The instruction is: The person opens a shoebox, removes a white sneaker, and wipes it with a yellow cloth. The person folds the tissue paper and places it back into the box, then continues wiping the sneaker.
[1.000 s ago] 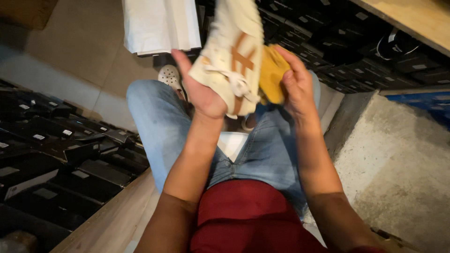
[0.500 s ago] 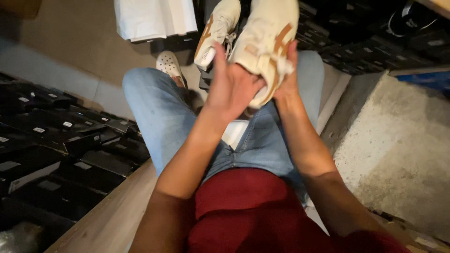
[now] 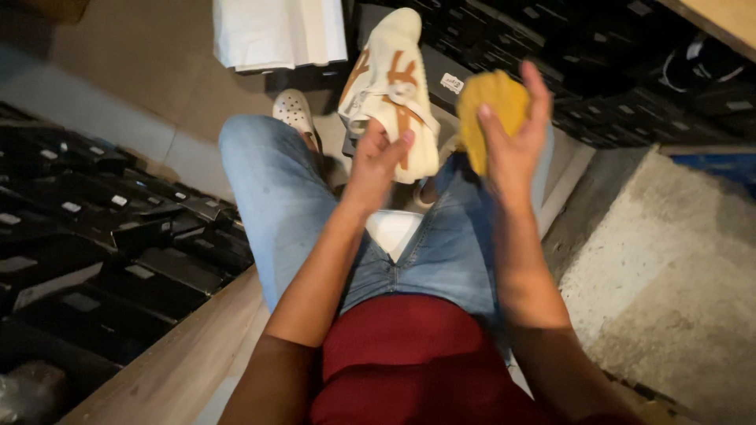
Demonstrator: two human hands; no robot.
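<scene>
Cream with orange stripes, the sneaker [image 3: 391, 86] sits above your knees, toe pointing to the far side, held at its heel end by your left hand [image 3: 376, 161], whose fingers are curled around it. Just right of it, your right hand [image 3: 508, 149] holds a mustard-yellow cloth [image 3: 490, 106], the fingers wrapped around its edges and the cloth bunched against the palm; cloth and sneaker are close, but you cannot tell whether they touch. Both hands hover over your blue jeans [image 3: 276, 205]. On the far side, a white clog [image 3: 294, 110] shows past your left knee. Black boxes [image 3: 94, 236] are stacked at the left, and more line the far right.
</scene>
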